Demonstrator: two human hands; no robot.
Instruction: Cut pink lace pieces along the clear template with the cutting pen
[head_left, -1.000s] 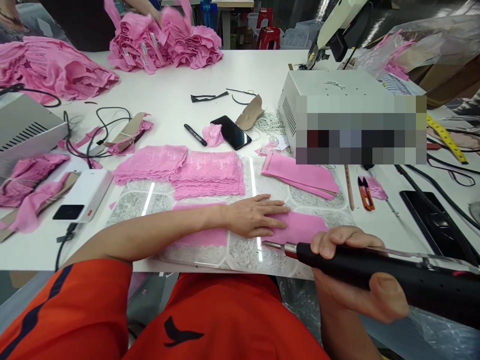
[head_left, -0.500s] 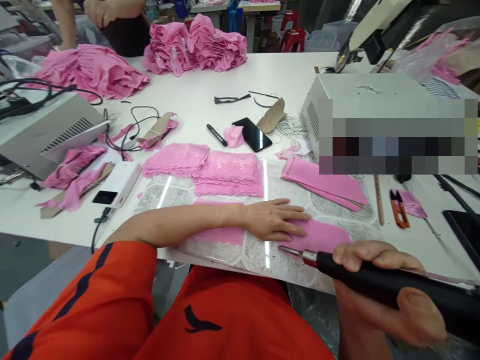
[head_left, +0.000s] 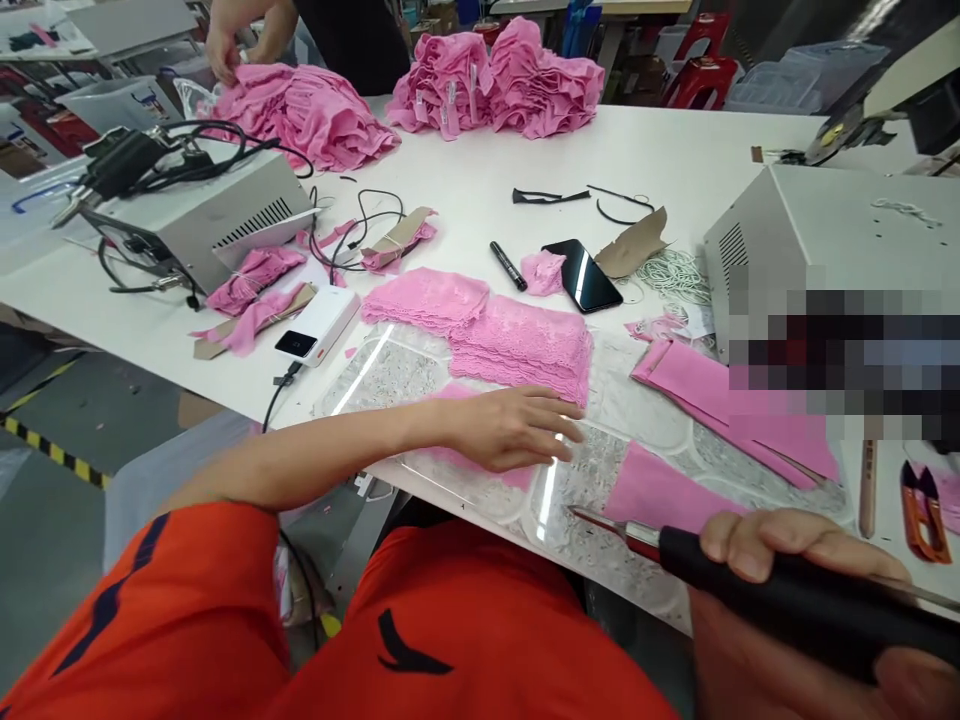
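Pink fabric piece (head_left: 660,490) is laid flat on the bench (head_left: 675,150) at lower right of centre — the black-handled tool (head_left: 750,585), clasped in the closed grip of the right hand (head_left: 772,545), is pointed at its near edge. The left hand (head_left: 517,430) is spread wide over a lace strip (head_left: 465,462).

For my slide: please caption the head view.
Left hand on pink cloth, right hand holding a black-handled tool.

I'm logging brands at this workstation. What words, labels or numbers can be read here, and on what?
Nothing reads legibly.
White tags on the pink garment stacks: too small.
Power bank display: too small.
White machine box front: blurred out.
Orange shirt: black emblem, no letters.
Black-handled tool in the right hand: no marking shows.
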